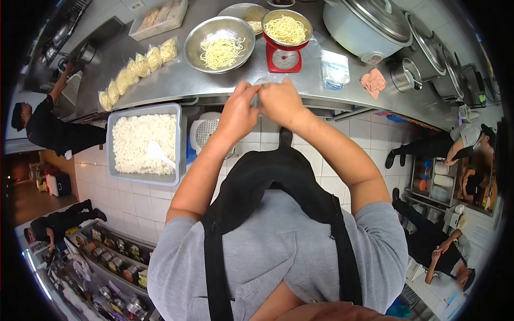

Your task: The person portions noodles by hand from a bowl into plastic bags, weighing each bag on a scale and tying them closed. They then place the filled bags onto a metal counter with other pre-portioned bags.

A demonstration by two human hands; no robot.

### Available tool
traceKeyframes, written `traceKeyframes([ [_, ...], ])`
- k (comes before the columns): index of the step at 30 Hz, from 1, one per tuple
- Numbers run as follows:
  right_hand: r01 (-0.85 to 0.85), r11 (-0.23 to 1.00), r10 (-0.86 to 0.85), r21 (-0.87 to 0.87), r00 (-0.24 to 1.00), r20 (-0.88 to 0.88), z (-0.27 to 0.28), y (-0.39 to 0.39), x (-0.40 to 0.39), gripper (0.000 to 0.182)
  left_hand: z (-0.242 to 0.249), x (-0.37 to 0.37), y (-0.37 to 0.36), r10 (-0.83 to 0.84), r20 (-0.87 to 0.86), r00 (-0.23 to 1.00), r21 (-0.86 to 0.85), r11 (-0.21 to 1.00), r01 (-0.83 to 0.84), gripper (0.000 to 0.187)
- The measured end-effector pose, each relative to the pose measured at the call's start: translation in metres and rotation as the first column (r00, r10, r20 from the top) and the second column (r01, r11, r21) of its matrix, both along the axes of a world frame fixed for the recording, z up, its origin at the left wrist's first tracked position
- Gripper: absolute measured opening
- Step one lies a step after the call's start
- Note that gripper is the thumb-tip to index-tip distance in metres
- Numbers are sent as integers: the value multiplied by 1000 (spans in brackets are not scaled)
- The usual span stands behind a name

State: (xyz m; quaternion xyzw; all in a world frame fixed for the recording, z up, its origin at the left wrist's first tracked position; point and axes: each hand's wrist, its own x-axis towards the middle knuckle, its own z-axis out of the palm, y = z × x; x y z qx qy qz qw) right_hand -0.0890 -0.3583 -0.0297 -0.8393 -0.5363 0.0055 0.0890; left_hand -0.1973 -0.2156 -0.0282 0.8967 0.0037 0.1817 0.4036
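My left hand and my right hand meet at the front edge of the steel counter, fingers closed. Between them shows a bit of thin, see-through film, apparently a clear plastic bag; most of it is hidden. Just beyond stands a red kitchen scale with a metal bowl of noodles on its pan. Left of the scale is a wide steel bowl with loose yellow noodles. A packet of plastic bags lies to the right.
Several bagged noodle portions line the counter's left part. A grey tub of rice with a white scoop stands below it. A large rice cooker, pink cloth and steel pot are at right. Other people stand around the kitchen.
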Motion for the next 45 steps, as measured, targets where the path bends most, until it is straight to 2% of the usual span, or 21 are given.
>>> traceKeyframes([
  [3, 173, 984, -174, -46, 985, -14, 11, 5, 24, 16, -12, 30, -3, 107, -2, 994, 172, 980, -105, 28],
  [5, 164, 986, -165, -20, 986, -39, 16, 7, 37, 17, -13, 44, -3, 180, -59, 982, 305, 940, -154, 7],
  [6, 176, 984, -176, -1, 983, -56, 20, 10, 45, 18, -9, 49, 1, 198, -56, 979, 314, 934, -171, 7],
  [8, 149, 982, -165, -113, 973, -160, 18, 11, 56, 23, -3, 59, 3, 310, -130, 942, 399, 886, -236, 9],
  [9, -56, 970, 108, 238, 972, -211, -4, 7, 61, 25, 0, 59, 12, 349, -162, 923, 394, 880, -263, 10],
  [10, -219, 797, 370, 564, 914, -169, -18, 2, 67, 27, -10, 56, 29, 370, -82, 926, 379, 870, -314, 13],
  [12, -232, 763, 454, 603, 857, -245, -27, -21, 71, 29, -7, 39, 54, 486, 17, 874, 359, 812, -459, 20],
  [14, -10, 937, 168, 349, 889, -426, -66, -50, 86, 29, -3, 15, 71, 601, -18, 799, 316, 761, -566, 30],
  [15, 228, 944, -75, 238, 851, -519, -109, -54, 103, 28, -2, 2, 76, 605, 9, 796, 350, 744, -570, 31],
  [17, 416, 897, -311, 147, 833, -457, -168, -57, 145, 25, -3, -17, 78, 659, -13, 752, 358, 705, -612, 31],
  [22, 477, 860, -394, 184, 848, -354, -184, -37, 167, 21, -5, -12, 48, 741, -65, 669, 332, 648, -685, 31],
  [24, 536, 842, -489, 57, 804, -338, -183, -29, 170, 20, -1, 0, 34, 705, -126, 698, 253, 703, -665, 30],
  [28, 537, 832, -490, 140, 829, -270, -206, -22, 173, 20, 8, 13, 39, 689, -138, 711, 227, 721, -655, 31],
  [29, 471, 860, -404, 197, 863, -302, -207, -23, 168, 18, 15, 17, 44, 692, -160, 704, 236, 719, -653, 32],
  [32, 256, 904, -89, 342, 896, -434, -142, -5, 136, 15, 29, 23, 68, 694, -87, 715, 271, 707, -653, 32],
  [34, 173, 836, 66, 521, 911, -407, -74, 32, 123, 12, 24, 27, 90, 688, 0, 726, 271, 699, -662, 34],
  [37, 114, 750, 130, 651, 940, -315, -45, 98, 139, 8, 18, 40, 109, 665, 63, 744, 238, 714, -658, 34],
  [39, 80, 715, 141, 695, 957, -255, -33, 114, 143, 8, 30, 56, 108, 648, -15, 761, 134, 756, -641, 32],
  [42, 37, 660, 162, 750, 968, -190, 14, 113, 127, 13, 26, 77, 115, 556, 45, 830, 136, 820, -556, 31],
  [44, -130, 626, 293, 769, 953, -77, 37, 106, 115, 11, 21, 94, 114, 501, 90, 861, 132, 850, -509, 29],
  [45, -193, 753, 305, 629, 949, -74, 43, 102, 113, 14, 20, 100, 112, 438, 121, 891, 137, 881, -452, 27],
])
